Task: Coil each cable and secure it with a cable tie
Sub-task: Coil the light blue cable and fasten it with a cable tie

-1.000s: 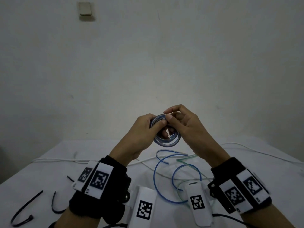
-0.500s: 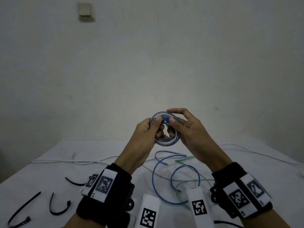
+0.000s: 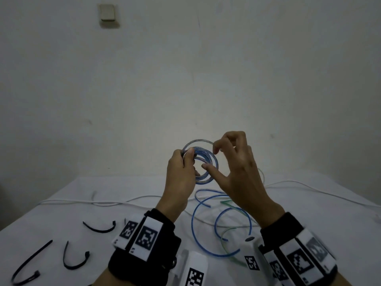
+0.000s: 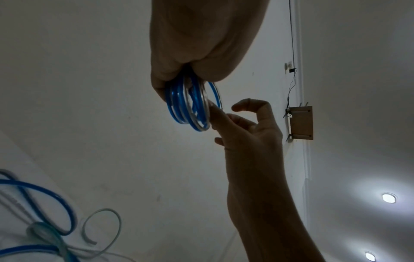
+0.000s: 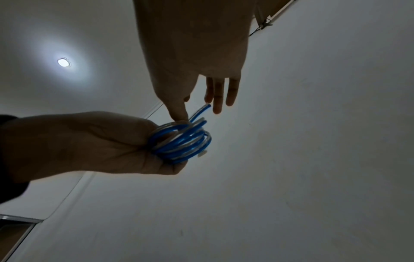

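On the head view I see my left hand point(image 3: 181, 174) raised above the white table point(image 3: 61, 219), fingers and thumb curled round the left edge of the blue coil point(image 3: 201, 162), pinching its turns together. My right hand point(image 3: 237, 162) sits just beside the coil on its right, fingers loosely spread; the thumb reaches toward the lower rim and the index fingertip is at the top loop, though I cannot tell from here whether it pinches anything. Below the hands, loose blue cable point(image 3: 206, 223) and a thin green cable point(image 3: 226, 238) lie in open curves on the table, with a white cable point(image 3: 82, 202) running across behind them. Three black cable ties point(image 3: 75, 259) lie apart at the near left.

On the left wrist view, the left hand point(image 4: 201, 44) fills the top and the coil point(image 4: 190, 108) hangs from its closed fingers, turns stacked side by side. The right hand point(image 4: 248, 127) comes up from below with one finger touching the coil's outer turn and the others bent and apart. Loose cables point(image 4: 44, 212) show at the lower left.

On the right wrist view, the right hand point(image 5: 197, 53) has fingers nearly straight, holding nothing; one fingertip touches the top of the coil point(image 5: 181, 141), and the cable's free end point(image 5: 205, 108) sticks up beside it. The left hand point(image 5: 89, 143) grips the coil from the left.
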